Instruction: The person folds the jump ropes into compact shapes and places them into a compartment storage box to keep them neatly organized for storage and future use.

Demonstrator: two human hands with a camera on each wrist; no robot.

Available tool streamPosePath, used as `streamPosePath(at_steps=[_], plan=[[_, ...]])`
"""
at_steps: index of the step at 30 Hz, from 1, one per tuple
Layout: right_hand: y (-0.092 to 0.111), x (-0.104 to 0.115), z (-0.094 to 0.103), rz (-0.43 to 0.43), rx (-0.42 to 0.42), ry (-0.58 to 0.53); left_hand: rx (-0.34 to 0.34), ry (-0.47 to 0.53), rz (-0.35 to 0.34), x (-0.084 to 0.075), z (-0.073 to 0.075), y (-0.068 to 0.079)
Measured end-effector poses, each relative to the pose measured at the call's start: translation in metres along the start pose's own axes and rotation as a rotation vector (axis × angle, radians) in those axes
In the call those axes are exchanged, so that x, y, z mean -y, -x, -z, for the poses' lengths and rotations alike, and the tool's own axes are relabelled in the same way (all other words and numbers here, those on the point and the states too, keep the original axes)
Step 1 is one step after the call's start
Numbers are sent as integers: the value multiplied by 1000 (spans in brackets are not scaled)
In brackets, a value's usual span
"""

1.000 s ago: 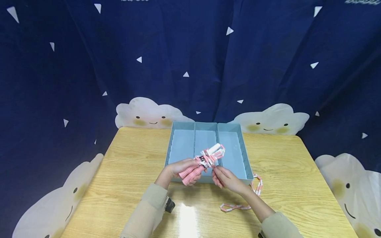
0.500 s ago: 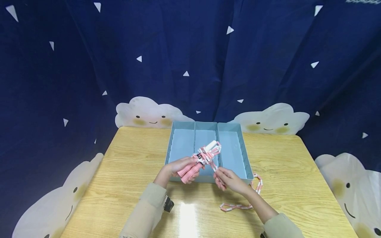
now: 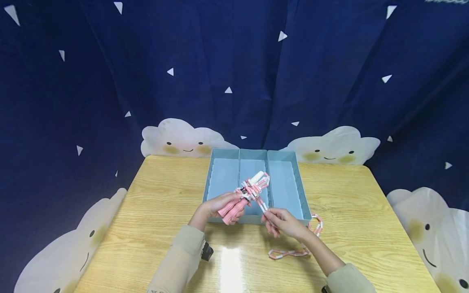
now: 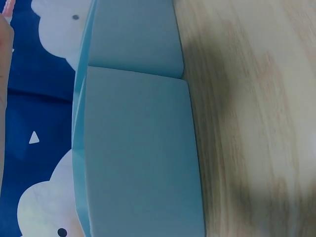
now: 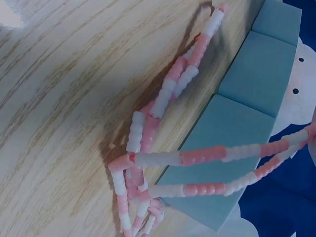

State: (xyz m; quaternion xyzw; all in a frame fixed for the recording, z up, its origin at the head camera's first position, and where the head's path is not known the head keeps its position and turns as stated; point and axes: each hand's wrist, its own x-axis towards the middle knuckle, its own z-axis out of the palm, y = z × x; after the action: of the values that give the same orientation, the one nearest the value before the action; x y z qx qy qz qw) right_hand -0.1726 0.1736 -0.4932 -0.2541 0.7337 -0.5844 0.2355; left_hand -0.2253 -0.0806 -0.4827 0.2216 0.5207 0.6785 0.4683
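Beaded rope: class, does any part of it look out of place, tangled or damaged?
Untidy, no damage visible: loose rope lies in overlapping loops on the table, outside the blue tray, while more is bundled by the pink handles.

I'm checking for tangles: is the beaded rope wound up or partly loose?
Partly loose. The beaded rope is coiled at the left hand, but more runs from the right hand to the table.

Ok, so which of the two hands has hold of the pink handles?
The left hand: it grips both pink handles from their side, while the right hand pinches the pink-and-white beaded rope instead.
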Motion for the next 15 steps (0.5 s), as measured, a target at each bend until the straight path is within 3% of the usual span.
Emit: streamPosePath(at_steps=[15], plan=[[4, 9, 6, -61, -20, -71, 0, 25, -20, 3, 3, -1]])
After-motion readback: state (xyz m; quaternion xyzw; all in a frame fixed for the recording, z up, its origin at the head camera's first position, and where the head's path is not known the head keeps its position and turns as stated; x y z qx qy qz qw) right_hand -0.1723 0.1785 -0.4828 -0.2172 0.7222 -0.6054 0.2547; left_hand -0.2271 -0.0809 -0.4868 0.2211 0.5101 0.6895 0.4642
